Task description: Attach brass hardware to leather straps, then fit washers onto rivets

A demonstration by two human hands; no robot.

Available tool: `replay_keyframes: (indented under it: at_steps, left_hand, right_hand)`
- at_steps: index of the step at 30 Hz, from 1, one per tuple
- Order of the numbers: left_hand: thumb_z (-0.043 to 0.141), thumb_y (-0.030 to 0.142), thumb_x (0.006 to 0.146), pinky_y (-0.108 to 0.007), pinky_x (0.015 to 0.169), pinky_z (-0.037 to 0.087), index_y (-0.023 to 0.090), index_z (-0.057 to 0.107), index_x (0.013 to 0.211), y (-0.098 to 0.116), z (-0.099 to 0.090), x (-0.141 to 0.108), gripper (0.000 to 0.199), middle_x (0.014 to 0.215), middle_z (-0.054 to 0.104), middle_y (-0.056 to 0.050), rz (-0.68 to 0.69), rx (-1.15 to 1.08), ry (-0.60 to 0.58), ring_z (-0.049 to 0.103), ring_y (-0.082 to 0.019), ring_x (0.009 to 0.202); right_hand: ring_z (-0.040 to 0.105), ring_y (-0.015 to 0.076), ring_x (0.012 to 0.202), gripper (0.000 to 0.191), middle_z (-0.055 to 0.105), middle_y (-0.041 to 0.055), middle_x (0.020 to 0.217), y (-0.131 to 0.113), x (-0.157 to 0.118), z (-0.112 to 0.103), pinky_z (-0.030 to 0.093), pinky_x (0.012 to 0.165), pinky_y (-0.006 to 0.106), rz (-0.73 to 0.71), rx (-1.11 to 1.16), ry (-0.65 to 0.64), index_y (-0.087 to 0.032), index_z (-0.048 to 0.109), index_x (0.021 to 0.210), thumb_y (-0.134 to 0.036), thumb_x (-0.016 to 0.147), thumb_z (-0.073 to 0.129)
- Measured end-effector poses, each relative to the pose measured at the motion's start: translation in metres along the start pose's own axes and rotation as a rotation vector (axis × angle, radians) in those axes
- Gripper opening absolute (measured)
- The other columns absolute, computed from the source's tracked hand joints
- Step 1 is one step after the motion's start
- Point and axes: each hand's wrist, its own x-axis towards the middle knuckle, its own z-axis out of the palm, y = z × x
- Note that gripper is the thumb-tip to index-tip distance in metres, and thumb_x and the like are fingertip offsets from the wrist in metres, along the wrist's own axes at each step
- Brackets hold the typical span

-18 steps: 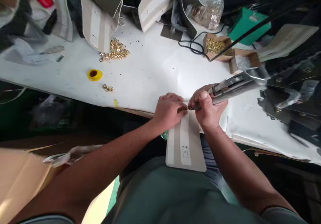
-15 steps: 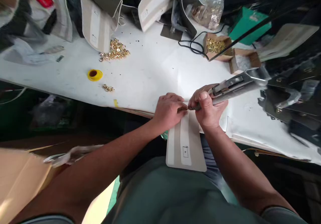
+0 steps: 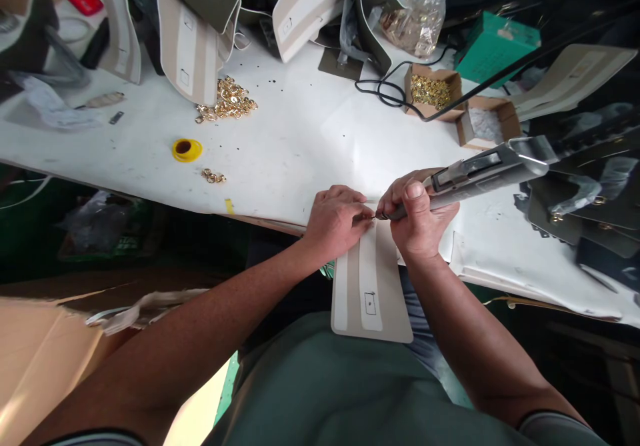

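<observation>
A beige panel [image 3: 395,299] with pale strips and a small drawn rectangle lies across the table's front edge and hangs over my lap. My right hand [image 3: 417,219] is wrapped round a grey electric screwdriver [image 3: 480,176], its thumb along the body near the nose. The tool slants, with its bit at the panel's far part and its back end up to the right. My left hand [image 3: 337,223] rests on the panel, fingers bent and pinched together beside the bit. Whatever sits between those fingertips is too small to make out.
A yellow tape roll [image 3: 187,150], a few gold rings [image 3: 213,176] and a gold hardware pile [image 3: 230,103] lie left on the white table [image 3: 300,146]. Small cardboard boxes [image 3: 434,88] and a green box [image 3: 497,49] stand back right. A black cable [image 3: 383,93] loops beside them.
The screwdriver's back end has swung slightly to the right, and my right hand has moved slightly right with it. My left hand and the panel look almost unmoved.
</observation>
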Motion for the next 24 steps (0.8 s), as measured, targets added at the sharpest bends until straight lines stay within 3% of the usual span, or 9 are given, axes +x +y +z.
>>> replay_keyframes:
  at_steps: [13, 24]
  left_hand:
    - [0.075, 0.031, 0.085, -0.044, 0.095, 0.042, 0.029, 0.075, 0.095, 0.0009, -0.0008, 0.0001, 0.01, 0.116, 0.073, 0.001, 0.01, 0.018, -0.01, 0.057, -0.024, 0.119]
    - [0.074, 0.031, 0.085, -0.044, 0.094, 0.042, 0.028, 0.075, 0.092, 0.0011, -0.0005, -0.0005, 0.007, 0.114, 0.073, 0.0, 0.011, 0.033, 0.007, 0.058, -0.025, 0.118]
  right_hand:
    - [0.054, 0.0118, 0.049, 0.039, 0.052, -0.0045, 0.058, 0.0009, 0.0005, -0.0003, 0.048, 0.048, 0.028, -0.012, -0.024, -0.021, -0.023, 0.049, 0.066, -0.047, 0.088, 0.07]
    - [0.05, 0.0114, 0.045, 0.042, 0.051, -0.0044, 0.056, 0.0034, 0.0027, -0.0005, 0.043, 0.043, 0.028, 0.028, -0.027, -0.067, -0.022, 0.047, 0.062, -0.047, 0.083, 0.073]
